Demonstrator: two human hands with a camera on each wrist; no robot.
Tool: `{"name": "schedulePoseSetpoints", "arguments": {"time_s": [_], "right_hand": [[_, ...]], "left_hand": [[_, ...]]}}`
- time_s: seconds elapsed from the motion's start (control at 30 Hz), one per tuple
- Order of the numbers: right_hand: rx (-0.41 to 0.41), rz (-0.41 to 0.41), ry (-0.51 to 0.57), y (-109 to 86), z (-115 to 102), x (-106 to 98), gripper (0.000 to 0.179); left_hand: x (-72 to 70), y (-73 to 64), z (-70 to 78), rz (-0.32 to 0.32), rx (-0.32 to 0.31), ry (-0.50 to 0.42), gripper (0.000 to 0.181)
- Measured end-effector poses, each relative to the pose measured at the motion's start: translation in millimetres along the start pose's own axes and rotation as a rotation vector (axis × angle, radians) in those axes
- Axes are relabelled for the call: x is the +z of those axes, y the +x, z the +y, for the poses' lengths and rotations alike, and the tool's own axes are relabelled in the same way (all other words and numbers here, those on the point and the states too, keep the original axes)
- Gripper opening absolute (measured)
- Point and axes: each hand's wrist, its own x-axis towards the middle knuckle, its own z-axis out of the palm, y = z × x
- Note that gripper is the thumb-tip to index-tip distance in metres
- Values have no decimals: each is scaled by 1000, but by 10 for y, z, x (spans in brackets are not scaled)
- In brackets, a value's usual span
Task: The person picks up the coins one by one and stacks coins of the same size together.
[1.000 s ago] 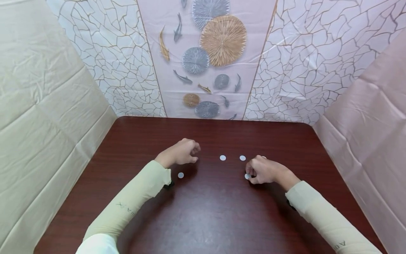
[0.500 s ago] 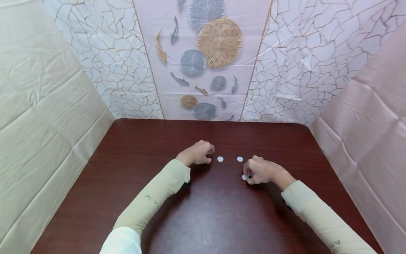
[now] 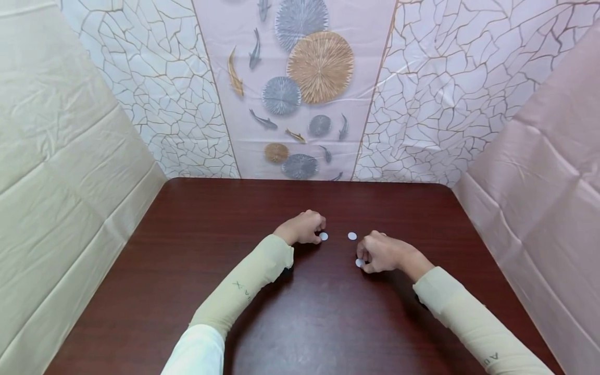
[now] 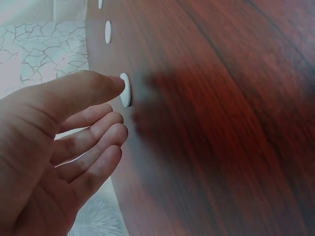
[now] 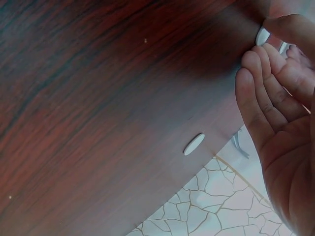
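Observation:
At the middle of the dark wooden table, my left hand (image 3: pixel 304 227) is at a small white disc (image 3: pixel 324 236). In the left wrist view, its thumb tip overlaps the edge of that disc (image 4: pixel 126 90), while the loosely bent fingers stay apart from it. My right hand (image 3: pixel 386 252) pinches another white disc (image 3: pixel 359 263) between thumb and index finger, low on the tabletop. Between the hands lies a third disc (image 3: pixel 352 236), flat and untouched. The right wrist view shows one more disc (image 5: pixel 194 144), which the right hand hides in the head view.
The brown table (image 3: pixel 300 323) has rounded far corners. A patterned cloth (image 3: pixel 300 94) hangs behind its far edge. Plain cloth walls, one on the left (image 3: pixel 70 172) and one on the right (image 3: pixel 539 172), flank it.
My left hand has moved right, up to the disc at its fingertips; its forearm now covers a disc seen earlier on the left. The right hand keeps its place. The view has shifted slightly.

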Motion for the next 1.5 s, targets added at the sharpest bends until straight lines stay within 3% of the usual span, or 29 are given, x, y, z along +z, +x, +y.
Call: {"name": "schedulePoseSetpoints", "arguments": {"time_s": [0.17, 0.33, 0.5, 0.6, 0.83, 1.2, 1.37, 1.5], "right_hand": [[1, -9, 0, 23, -2, -11, 10], [6, -8, -4, 22, -3, -16, 9], [1, -2, -3, 5, -4, -14, 10], [-6, -2, -5, 8, -6, -13, 10], [-14, 5, -29, 10, -6, -10, 9], [-12, -7, -22, 12, -30, -22, 8], [-5, -5, -18, 13, -41, -3, 7], [5, -3, -34, -1, -55, -4, 6]], "left_hand": [[29, 43, -22, -3, 23, 27, 27], [25, 103, -43, 0, 82, 75, 12], [-10, 176, -29, -28, 148, 117, 47], [-43, 209, -9, -51, 157, 139, 58], [-86, 267, 38, -108, 136, 162, 58], [-87, 312, 109, -126, 47, 204, 46], [-14, 311, 91, -80, 20, 249, 27], [45, 308, 50, -28, 27, 231, 23]]}}
